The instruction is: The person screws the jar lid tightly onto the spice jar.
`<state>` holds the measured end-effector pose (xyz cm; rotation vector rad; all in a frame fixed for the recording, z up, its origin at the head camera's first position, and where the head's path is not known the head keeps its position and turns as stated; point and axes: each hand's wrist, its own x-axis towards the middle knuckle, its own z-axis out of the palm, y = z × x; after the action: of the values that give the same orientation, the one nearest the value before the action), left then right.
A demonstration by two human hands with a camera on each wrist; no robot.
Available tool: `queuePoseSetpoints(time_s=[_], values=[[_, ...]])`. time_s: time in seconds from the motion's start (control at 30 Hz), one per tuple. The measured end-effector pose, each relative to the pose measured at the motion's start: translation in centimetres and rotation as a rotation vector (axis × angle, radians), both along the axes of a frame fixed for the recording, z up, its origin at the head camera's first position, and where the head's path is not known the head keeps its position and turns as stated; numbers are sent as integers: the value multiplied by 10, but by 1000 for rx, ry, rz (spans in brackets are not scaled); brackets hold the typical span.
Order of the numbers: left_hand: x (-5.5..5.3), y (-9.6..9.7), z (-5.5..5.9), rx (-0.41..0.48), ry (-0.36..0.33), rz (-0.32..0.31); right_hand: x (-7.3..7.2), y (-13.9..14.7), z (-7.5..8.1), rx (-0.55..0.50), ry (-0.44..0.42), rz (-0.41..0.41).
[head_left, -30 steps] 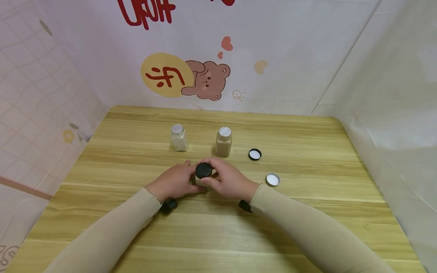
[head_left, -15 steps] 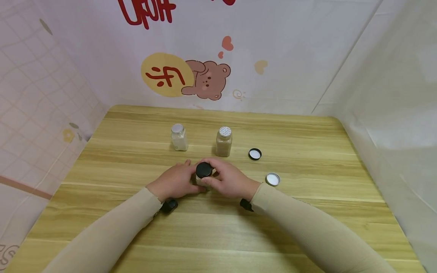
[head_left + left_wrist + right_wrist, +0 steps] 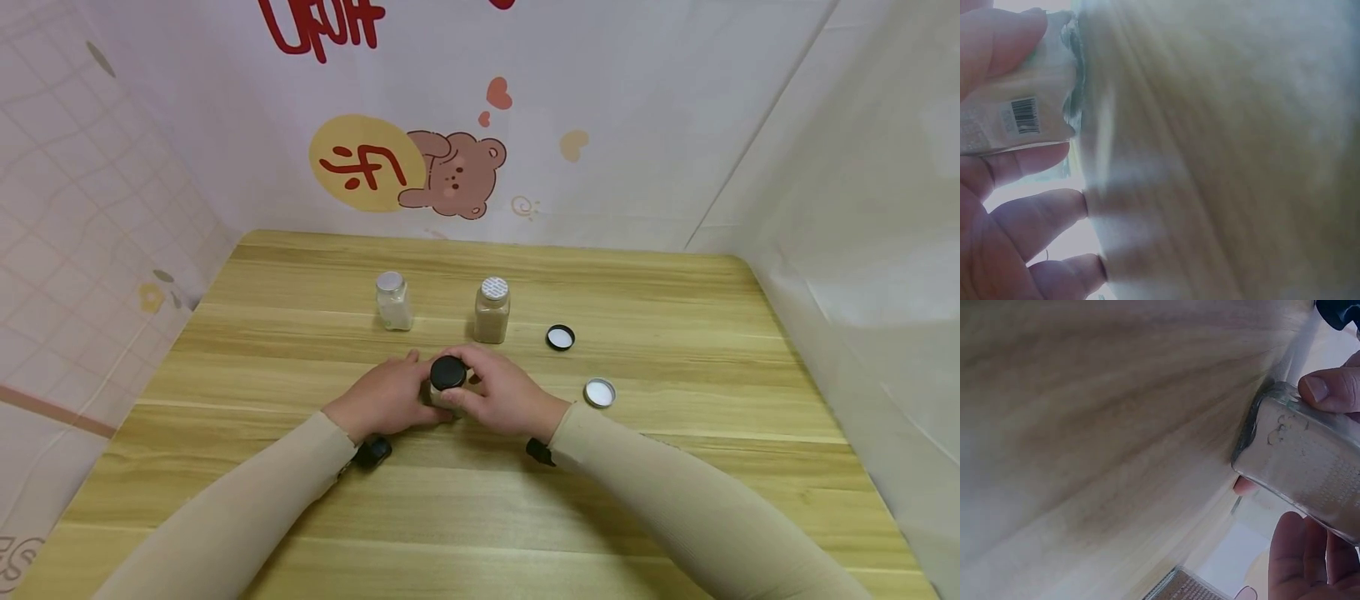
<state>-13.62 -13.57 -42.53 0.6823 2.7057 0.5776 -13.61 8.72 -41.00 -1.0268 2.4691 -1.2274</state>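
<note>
Glass jar (image 3: 1300, 462), tan-filled, blk lid (image 3: 447, 372) on; L fingers (image 3: 1029, 161) pinch jar, R fingers (image 3: 471, 356) pinch lid

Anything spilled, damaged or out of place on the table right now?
No spill or damage shows. Mildly odd: a round black lid and a round silver-grey lid lie loose and upturned on the wooden table, capping nothing.

We could pass a hand over the table (image 3: 735, 350) at frame right, beyond the black lid (image 3: 560, 338) and silver lid (image 3: 599, 392). At centre, the white jar (image 3: 394, 307) and brown jar (image 3: 491, 318) leave a gap between; just below, the left hand (image 3: 386, 396), black-capped jar (image 3: 447, 375) and right hand (image 3: 504, 393) block us.
</note>
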Motion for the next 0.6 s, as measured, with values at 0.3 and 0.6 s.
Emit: queuePoseSetpoints(time_s=[0.3, 0.6], values=[[0, 1, 1, 13, 0, -2, 1, -1, 0, 8, 27, -23], [1, 1, 1, 18, -3, -1, 2, 0, 1, -13, -1, -10]])
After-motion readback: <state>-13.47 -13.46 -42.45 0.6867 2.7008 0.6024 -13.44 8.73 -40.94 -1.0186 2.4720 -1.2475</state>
